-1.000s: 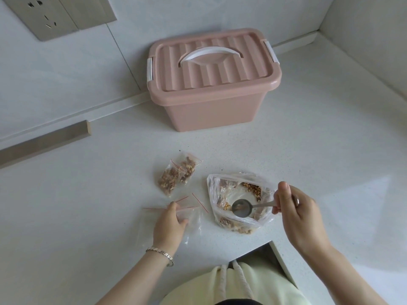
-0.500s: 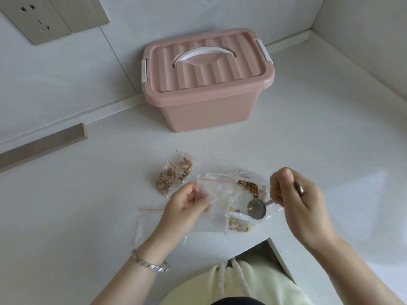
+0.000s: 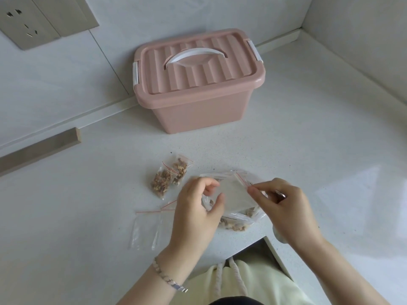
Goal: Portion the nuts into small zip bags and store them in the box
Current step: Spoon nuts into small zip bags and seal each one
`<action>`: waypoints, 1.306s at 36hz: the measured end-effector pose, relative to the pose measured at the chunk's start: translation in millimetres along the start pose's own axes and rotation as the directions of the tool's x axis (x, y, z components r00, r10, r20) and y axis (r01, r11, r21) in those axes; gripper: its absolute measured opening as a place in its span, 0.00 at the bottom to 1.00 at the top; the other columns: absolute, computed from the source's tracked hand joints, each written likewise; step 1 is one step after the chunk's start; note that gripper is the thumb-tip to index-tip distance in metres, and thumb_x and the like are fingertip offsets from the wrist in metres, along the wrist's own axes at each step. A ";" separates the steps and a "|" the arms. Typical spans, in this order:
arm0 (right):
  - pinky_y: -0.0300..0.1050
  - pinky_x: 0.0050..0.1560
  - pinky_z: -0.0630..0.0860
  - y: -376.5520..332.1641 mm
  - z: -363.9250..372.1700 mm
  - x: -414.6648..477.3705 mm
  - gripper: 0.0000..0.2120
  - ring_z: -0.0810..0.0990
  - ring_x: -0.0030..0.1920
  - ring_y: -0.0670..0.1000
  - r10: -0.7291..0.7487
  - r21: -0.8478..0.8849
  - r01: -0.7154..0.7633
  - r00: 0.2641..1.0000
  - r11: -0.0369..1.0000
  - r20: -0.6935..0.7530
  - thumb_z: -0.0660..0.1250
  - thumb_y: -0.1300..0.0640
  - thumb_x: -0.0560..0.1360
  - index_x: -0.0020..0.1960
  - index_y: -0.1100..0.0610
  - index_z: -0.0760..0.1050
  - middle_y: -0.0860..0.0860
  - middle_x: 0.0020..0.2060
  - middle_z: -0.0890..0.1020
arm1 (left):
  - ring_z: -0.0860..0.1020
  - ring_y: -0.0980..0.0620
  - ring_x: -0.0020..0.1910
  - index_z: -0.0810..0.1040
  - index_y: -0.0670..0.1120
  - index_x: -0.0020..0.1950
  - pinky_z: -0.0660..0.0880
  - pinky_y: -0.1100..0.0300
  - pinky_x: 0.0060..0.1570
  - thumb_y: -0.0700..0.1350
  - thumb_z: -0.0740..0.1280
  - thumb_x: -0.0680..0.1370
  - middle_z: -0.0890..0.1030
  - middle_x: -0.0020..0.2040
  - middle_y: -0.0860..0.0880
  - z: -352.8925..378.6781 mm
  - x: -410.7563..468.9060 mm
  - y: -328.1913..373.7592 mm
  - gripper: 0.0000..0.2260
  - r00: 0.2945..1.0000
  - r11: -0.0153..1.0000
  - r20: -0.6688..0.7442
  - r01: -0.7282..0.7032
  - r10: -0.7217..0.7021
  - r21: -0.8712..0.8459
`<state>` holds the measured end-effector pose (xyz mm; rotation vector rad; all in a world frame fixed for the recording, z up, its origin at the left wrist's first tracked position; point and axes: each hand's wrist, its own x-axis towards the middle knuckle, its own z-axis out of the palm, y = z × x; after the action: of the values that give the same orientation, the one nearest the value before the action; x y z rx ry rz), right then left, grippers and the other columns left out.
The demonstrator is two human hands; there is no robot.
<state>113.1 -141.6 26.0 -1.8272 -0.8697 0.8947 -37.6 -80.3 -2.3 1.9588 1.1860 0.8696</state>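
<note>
Both hands are on one empty zip bag (image 3: 234,194), held just above the big bag of nuts (image 3: 236,224) near the front edge of the counter (image 3: 308,139). The left hand (image 3: 196,212) has its fingers curled in, with the bag's left edge between thumb and fingertips. The right hand (image 3: 286,210) pinches the corner by the red zip strip with thumb and forefinger, and the end of a metal spoon (image 3: 280,194) pokes out of its other curled fingers. Two filled bags (image 3: 164,181) lie just to the left, with the spare empty bags (image 3: 145,230) nearer the person. The pink box (image 3: 198,102) sits at the back, lid on.
</note>
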 end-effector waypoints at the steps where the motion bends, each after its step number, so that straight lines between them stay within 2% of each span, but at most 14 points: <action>1: 0.29 0.26 0.64 1.9 1.3 0.1 0.09 0.69 0.24 0.41 -0.014 -0.005 0.014 0.999 1.000 -0.032 0.71 0.58 0.71 0.35 0.47 0.80 0.42 0.26 0.73 | 0.74 0.61 0.39 0.76 0.49 0.43 0.70 0.72 0.43 0.44 0.69 0.71 0.77 0.36 0.55 1.8 -1.7 4.9 0.03 0.997 0.991 0.048 0.073 -0.068 -0.113; 3: 0.30 0.30 0.64 3.0 4.3 -1.2 0.10 0.69 0.26 0.41 -0.043 -0.021 0.042 0.998 0.999 -0.041 0.72 0.59 0.70 0.35 0.45 0.80 0.45 0.30 0.72 | 0.77 0.59 0.35 0.78 0.50 0.38 0.75 0.65 0.40 0.49 0.71 0.69 0.80 0.34 0.52 7.2 -4.3 14.8 0.04 0.947 0.890 0.205 0.306 -0.248 -0.339; 5: 0.29 0.31 0.65 -0.5 7.7 -3.8 0.10 0.71 0.29 0.39 -0.080 -0.061 0.080 0.997 0.995 -0.012 0.72 0.59 0.70 0.35 0.44 0.80 0.45 0.34 0.74 | 0.79 0.55 0.36 0.80 0.48 0.38 0.77 0.61 0.40 0.55 0.71 0.67 0.81 0.34 0.50 12.3 -5.0 21.0 0.10 0.908 0.803 0.255 0.414 -0.332 -0.428; 7: 0.28 0.31 0.65 -2.7 10.2 -6.3 0.12 0.73 0.31 0.37 -0.123 -0.065 0.123 0.992 0.990 0.004 0.72 0.59 0.70 0.36 0.42 0.79 0.44 0.37 0.77 | 0.80 0.55 0.37 0.81 0.45 0.40 0.77 0.62 0.42 0.53 0.74 0.69 0.82 0.35 0.50 14.5 -3.2 27.0 0.12 0.889 0.741 0.271 0.458 -0.370 -0.490; 9: 0.29 0.30 0.65 -4.0 10.8 -8.2 0.12 0.74 0.32 0.37 -0.144 -0.054 0.145 0.989 0.988 0.021 0.72 0.58 0.70 0.37 0.40 0.80 0.43 0.38 0.78 | 0.80 0.55 0.37 0.81 0.43 0.40 0.77 0.60 0.42 0.51 0.73 0.68 0.83 0.35 0.50 14.6 -1.7 30.4 0.12 0.870 0.690 0.290 0.493 -0.399 -0.529; 12: 0.29 0.29 0.64 -3.0 8.8 -9.7 0.09 0.74 0.31 0.40 -0.173 -0.041 0.175 0.984 0.984 0.046 0.71 0.57 0.70 0.39 0.41 0.81 0.43 0.38 0.80 | 0.79 0.55 0.35 0.81 0.44 0.38 0.77 0.58 0.42 0.47 0.73 0.70 0.83 0.33 0.50 14.5 0.3 31.8 0.06 0.849 0.666 0.299 0.528 -0.435 -0.527; 14: 0.29 0.29 0.63 -3.7 7.2 -10.2 0.05 0.73 0.30 0.40 -0.183 -0.023 0.185 0.981 0.982 0.067 0.70 0.52 0.69 0.40 0.43 0.82 0.43 0.37 0.80 | 0.79 0.55 0.34 0.81 0.44 0.37 0.77 0.60 0.40 0.43 0.71 0.72 0.82 0.32 0.50 13.8 1.5 32.0 0.05 0.831 0.641 0.315 0.555 -0.459 -0.530; 17: 0.28 0.29 0.63 -5.0 5.8 -11.7 0.06 0.74 0.31 0.40 -0.200 0.015 0.200 0.974 0.980 0.107 0.67 0.48 0.67 0.40 0.44 0.83 0.40 0.41 0.81 | 0.80 0.56 0.34 0.80 0.44 0.35 0.77 0.63 0.37 0.42 0.69 0.73 0.82 0.31 0.50 11.9 3.1 31.4 0.07 0.815 0.613 0.347 0.578 -0.464 -0.539; 22: 0.30 0.30 0.63 -3.1 4.8 -13.1 0.05 0.72 0.30 0.41 -0.205 0.040 0.201 0.967 0.979 0.149 0.70 0.51 0.67 0.41 0.47 0.84 0.39 0.40 0.82 | 0.79 0.57 0.34 0.78 0.43 0.35 0.78 0.62 0.39 0.44 0.69 0.72 0.81 0.30 0.51 9.8 4.5 28.8 0.07 0.799 0.580 0.408 0.601 -0.442 -0.549; 27: 0.32 0.31 0.64 1.6 3.4 -12.3 0.06 0.67 0.29 0.44 -0.175 0.107 0.159 0.972 0.981 0.154 0.71 0.49 0.66 0.41 0.47 0.84 0.40 0.40 0.83 | 0.80 0.56 0.37 0.78 0.43 0.37 0.79 0.60 0.41 0.50 0.68 0.68 0.81 0.33 0.51 7.3 3.9 26.3 0.10 0.798 0.572 0.459 0.601 -0.390 -0.559; 34: 0.31 0.31 0.65 1.5 -0.4 -12.0 0.07 0.67 0.29 0.45 -0.165 0.152 0.141 0.972 0.978 0.166 0.70 0.47 0.64 0.41 0.45 0.84 0.43 0.39 0.84 | 0.80 0.56 0.38 0.78 0.43 0.39 0.79 0.60 0.41 0.46 0.68 0.73 0.81 0.34 0.52 5.1 1.8 25.2 0.07 0.797 0.577 0.497 0.596 -0.342 -0.558; 40: 0.32 0.31 0.65 1.3 -2.2 -10.9 0.07 0.68 0.29 0.44 -0.194 0.150 0.169 0.965 0.974 0.178 0.70 0.46 0.64 0.41 0.44 0.83 0.42 0.38 0.84 | 0.80 0.57 0.37 0.78 0.42 0.39 0.80 0.60 0.39 0.46 0.67 0.69 0.81 0.33 0.52 4.6 2.1 25.7 0.07 0.799 0.553 0.506 0.595 -0.325 -0.583; 47: 0.34 0.31 0.66 -1.4 -4.3 -9.5 0.07 0.68 0.29 0.44 -0.205 0.125 0.182 0.958 0.975 0.202 0.70 0.48 0.64 0.41 0.45 0.83 0.41 0.39 0.84 | 0.80 0.58 0.37 0.76 0.41 0.40 0.80 0.59 0.39 0.43 0.66 0.72 0.80 0.34 0.53 3.3 2.5 25.5 0.05 0.790 0.539 0.526 0.604 -0.314 -0.587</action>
<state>111.9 -150.9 30.9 -1.5444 -1.0948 1.0032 -22.3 -87.7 17.2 0.9772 0.8633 0.5223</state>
